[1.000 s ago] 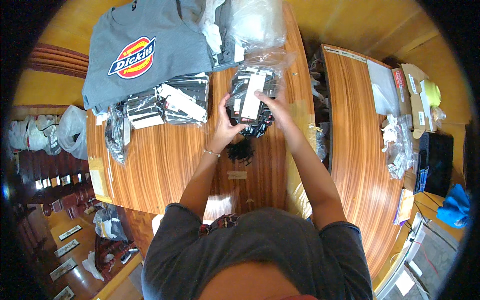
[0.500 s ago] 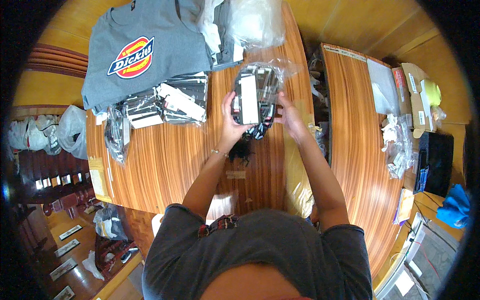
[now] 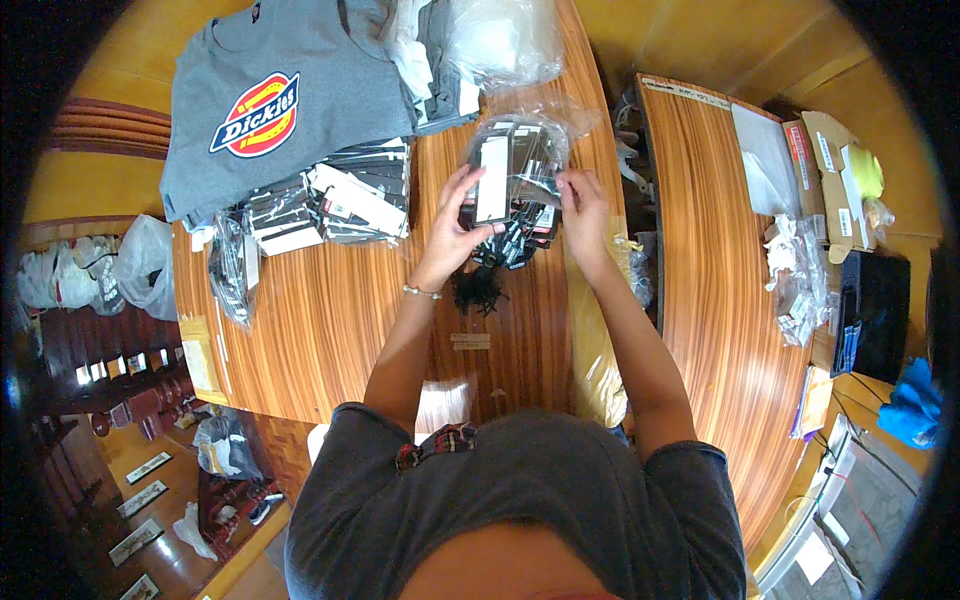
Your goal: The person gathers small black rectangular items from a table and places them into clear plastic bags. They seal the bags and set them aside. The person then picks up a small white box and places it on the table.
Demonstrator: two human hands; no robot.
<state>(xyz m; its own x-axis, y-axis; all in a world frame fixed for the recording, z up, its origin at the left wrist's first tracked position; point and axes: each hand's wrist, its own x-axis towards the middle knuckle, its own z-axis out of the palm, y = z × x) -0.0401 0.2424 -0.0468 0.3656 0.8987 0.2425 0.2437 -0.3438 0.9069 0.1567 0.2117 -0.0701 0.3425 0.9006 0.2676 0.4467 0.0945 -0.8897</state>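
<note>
A clear plastic bag (image 3: 545, 108) lies on the striped wooden table with a bundle of black and white hang tags (image 3: 530, 222) partly inside it. One long white tag (image 3: 493, 180) faces up on the left of the bundle. My left hand (image 3: 452, 232) is closed around the left edge of the bundle, thumb near the white tag's lower end. With closed fingertips, my right hand (image 3: 583, 212) pinches the bag's edge on the right. Black strings (image 3: 480, 290) hang from the near end of the tags.
A folded grey T-shirt (image 3: 290, 110) lies at the far left, beside stacks of more hang tags (image 3: 360, 200) and a small bagged bundle (image 3: 233, 265). A large clear bag (image 3: 505, 40) sits at the back. Across a gap stands a second table (image 3: 690, 250) with cardboard boxes (image 3: 835, 180).
The bag's near edge has shifted away from me, so more tags and strings show. My right fingers have closed from spread to a pinch on the plastic.
</note>
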